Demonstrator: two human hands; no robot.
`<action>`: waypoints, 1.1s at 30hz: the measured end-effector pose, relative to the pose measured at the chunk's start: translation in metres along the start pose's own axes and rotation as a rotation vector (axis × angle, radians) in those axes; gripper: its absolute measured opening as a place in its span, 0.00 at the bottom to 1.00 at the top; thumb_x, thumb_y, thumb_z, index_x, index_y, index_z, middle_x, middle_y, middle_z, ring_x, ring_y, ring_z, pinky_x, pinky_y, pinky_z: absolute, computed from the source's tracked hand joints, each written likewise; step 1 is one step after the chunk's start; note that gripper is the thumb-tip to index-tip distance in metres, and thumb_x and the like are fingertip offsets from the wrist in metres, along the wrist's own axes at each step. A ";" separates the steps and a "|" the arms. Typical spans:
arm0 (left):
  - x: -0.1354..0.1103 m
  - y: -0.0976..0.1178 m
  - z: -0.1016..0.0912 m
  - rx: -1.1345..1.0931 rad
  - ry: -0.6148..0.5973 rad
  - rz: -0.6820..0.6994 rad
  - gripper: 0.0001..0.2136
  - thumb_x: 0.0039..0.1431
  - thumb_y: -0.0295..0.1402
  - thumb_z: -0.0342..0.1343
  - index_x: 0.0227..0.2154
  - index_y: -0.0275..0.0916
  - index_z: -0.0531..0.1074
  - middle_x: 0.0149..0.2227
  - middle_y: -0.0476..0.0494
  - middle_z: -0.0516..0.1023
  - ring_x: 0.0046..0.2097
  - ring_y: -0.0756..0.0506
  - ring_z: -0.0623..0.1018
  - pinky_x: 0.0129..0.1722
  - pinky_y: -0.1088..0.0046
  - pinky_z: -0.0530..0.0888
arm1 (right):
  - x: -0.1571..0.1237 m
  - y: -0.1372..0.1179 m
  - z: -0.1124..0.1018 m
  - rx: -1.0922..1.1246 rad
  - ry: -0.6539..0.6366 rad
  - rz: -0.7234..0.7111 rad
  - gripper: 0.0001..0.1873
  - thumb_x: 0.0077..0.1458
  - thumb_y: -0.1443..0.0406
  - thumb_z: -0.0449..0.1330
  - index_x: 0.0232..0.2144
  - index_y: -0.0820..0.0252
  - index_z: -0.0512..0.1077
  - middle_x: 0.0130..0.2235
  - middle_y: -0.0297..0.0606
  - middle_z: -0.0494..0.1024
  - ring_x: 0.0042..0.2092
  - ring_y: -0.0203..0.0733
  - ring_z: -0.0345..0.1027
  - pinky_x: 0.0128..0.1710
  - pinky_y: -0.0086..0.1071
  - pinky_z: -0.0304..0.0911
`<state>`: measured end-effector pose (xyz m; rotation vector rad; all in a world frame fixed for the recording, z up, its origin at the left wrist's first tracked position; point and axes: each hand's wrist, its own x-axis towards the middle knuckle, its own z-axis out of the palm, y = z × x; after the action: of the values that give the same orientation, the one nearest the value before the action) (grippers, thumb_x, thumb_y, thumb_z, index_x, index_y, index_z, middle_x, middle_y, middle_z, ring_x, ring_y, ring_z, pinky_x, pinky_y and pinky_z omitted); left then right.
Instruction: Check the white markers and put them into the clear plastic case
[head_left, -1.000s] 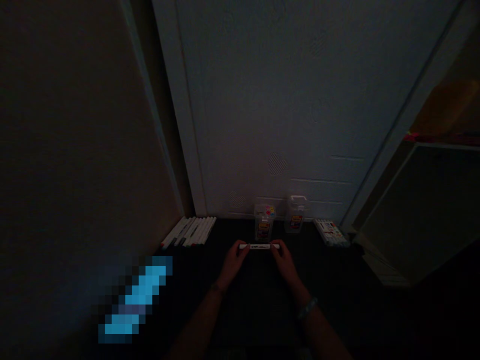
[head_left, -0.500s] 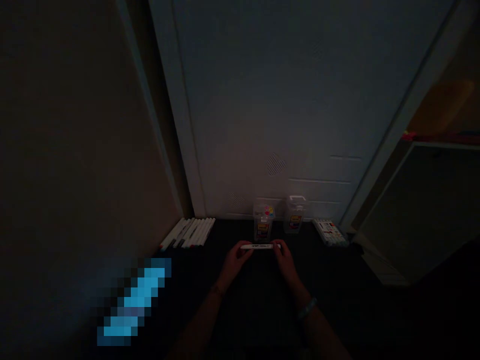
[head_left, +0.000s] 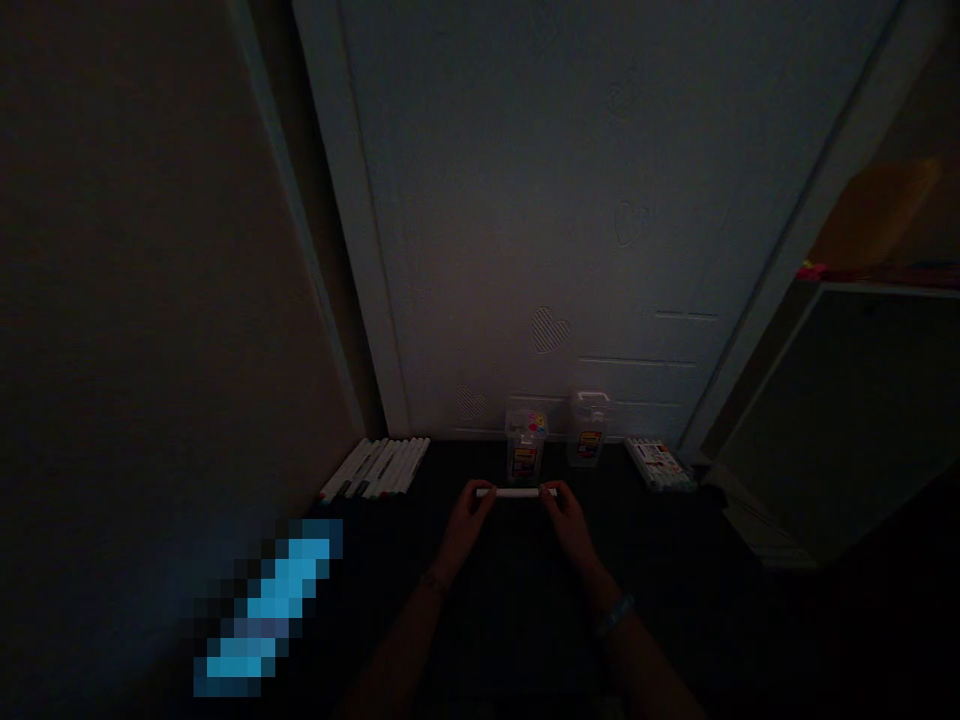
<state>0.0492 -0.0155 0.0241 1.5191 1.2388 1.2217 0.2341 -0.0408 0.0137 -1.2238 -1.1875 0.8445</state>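
Note:
A white marker pen (head_left: 517,493) lies level across the space between my hands, with a plain white side facing me. My left hand (head_left: 470,507) pinches its left end, and my right hand (head_left: 560,508) grips the right end between thumb and fingers. Just beyond the pen stands a clear plastic box (head_left: 525,448) with a dark label and some small colourful pieces at its top. Further right, a second clear box (head_left: 589,432) with a handle on top stands against the panel.
At the left of the dark tabletop (head_left: 517,620), several white markers (head_left: 382,467) lie in a row. A pack of markers (head_left: 660,464) sits at the right. A pale panel with embossed hearts (head_left: 551,330) rises behind. The light is very dim.
The marker has been rolled about its length: dark print showed on it before, and a plain side shows now. My fingers have shifted slightly on its ends.

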 end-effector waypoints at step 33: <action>0.005 -0.013 -0.001 -0.064 0.003 0.025 0.18 0.55 0.49 0.45 0.28 0.38 0.66 0.23 0.53 0.64 0.25 0.52 0.64 0.25 0.77 0.61 | 0.003 0.007 -0.003 0.030 -0.020 -0.057 0.17 0.55 0.52 0.49 0.37 0.57 0.68 0.30 0.33 0.71 0.31 0.36 0.63 0.31 0.27 0.58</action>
<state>0.0460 -0.0079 0.0123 1.4910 1.1739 1.2686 0.2382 -0.0375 0.0074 -1.1543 -1.2170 0.8307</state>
